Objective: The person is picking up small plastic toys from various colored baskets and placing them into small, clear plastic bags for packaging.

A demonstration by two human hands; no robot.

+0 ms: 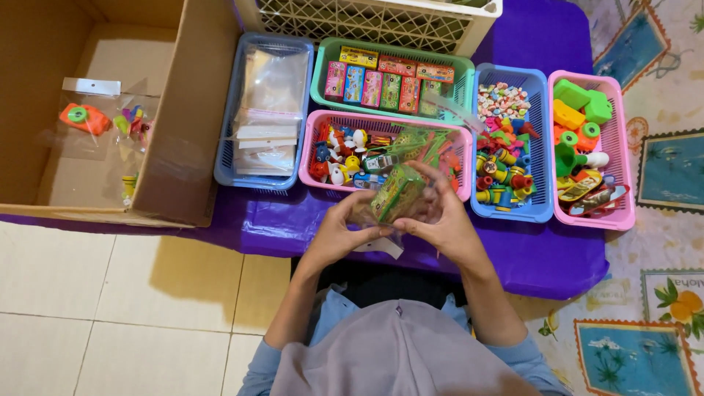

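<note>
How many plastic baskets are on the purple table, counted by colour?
Blue baskets: 2, one holding clear bags and one holding small toys
Pink baskets: 2, one behind the hands and one at the far right
Green basket: 1, holding small boxes
Total: 5 baskets

seen from above, two hands, left hand (339, 229) and right hand (438, 220), grip a clear bag (400, 196) holding a green box, just in front of a pink basket (315, 180) of small toys. a cardboard box (187, 125) stands left of that basket.
</note>
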